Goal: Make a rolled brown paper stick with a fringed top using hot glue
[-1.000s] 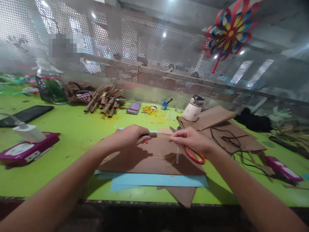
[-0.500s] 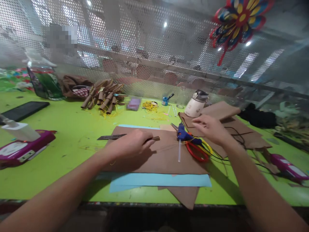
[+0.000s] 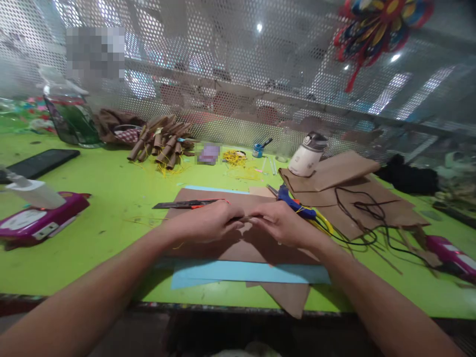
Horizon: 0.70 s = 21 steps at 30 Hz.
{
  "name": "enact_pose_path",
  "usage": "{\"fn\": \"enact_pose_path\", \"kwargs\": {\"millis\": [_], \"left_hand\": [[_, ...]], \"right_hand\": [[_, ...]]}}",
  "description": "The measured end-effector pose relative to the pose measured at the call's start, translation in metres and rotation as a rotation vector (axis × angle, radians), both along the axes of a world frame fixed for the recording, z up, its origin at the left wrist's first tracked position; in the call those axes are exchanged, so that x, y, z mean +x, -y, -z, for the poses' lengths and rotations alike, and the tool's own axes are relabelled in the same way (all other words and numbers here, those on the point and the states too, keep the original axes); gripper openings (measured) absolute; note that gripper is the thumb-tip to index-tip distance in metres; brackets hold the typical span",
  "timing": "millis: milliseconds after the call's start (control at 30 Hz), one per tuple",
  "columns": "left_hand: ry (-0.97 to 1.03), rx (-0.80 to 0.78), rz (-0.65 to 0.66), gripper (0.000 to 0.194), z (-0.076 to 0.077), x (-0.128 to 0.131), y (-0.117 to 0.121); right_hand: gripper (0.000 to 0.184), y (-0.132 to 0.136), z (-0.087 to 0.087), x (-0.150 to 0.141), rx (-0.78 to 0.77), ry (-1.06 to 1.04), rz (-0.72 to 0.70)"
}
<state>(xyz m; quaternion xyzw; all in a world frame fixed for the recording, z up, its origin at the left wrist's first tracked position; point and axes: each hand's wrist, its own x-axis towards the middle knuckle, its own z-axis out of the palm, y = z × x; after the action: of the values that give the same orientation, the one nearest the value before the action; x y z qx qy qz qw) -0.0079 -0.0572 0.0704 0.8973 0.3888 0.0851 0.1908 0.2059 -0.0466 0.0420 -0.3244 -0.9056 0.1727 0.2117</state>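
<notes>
My left hand (image 3: 208, 221) and my right hand (image 3: 284, 224) meet over a brown paper sheet (image 3: 238, 250). Between their fingertips is a small, thin brown strip (image 3: 245, 218), pinched from both sides; the fingers cover most of it. Behind my left wrist lies a utility knife (image 3: 182, 204) with its dark blade pointing left. A blue hot glue gun (image 3: 302, 209) rests just beyond my right hand, over scissors with a yellow handle (image 3: 323, 223). Light-blue paper (image 3: 260, 272) sticks out from under the brown sheet.
At the back stand a bundle of brown paper rolls (image 3: 167, 146), yellow string (image 3: 235, 157), a small blue jar (image 3: 257, 149) and a white bottle (image 3: 307, 158). Folded brown paper (image 3: 334, 171) and a black cord (image 3: 375, 210) lie right. Purple power strips (image 3: 48, 218) flank the table.
My right hand has come down and left from above the glue gun to take hold of the brown strip beside my left hand. The left hand still grips it. The view has shifted slightly.
</notes>
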Motion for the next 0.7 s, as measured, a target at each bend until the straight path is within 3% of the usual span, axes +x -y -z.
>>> {"fn": "enact_pose_path", "kwargs": {"millis": [333, 533, 700], "left_hand": [[0.035, -0.082, -0.016, 0.03, 0.014, -0.001, -0.003], [0.064, -0.244, -0.027, 0.035, 0.018, 0.002, -0.006], [0.041, -0.074, -0.018, 0.037, 0.028, 0.0, -0.009]], "right_hand": [[0.018, -0.006, 0.004, 0.002, -0.165, -0.074, -0.066], [0.017, -0.001, 0.004, 0.0, -0.11, -0.044, -0.008], [0.017, 0.001, 0.004, 0.0, -0.102, -0.015, -0.022]]}}
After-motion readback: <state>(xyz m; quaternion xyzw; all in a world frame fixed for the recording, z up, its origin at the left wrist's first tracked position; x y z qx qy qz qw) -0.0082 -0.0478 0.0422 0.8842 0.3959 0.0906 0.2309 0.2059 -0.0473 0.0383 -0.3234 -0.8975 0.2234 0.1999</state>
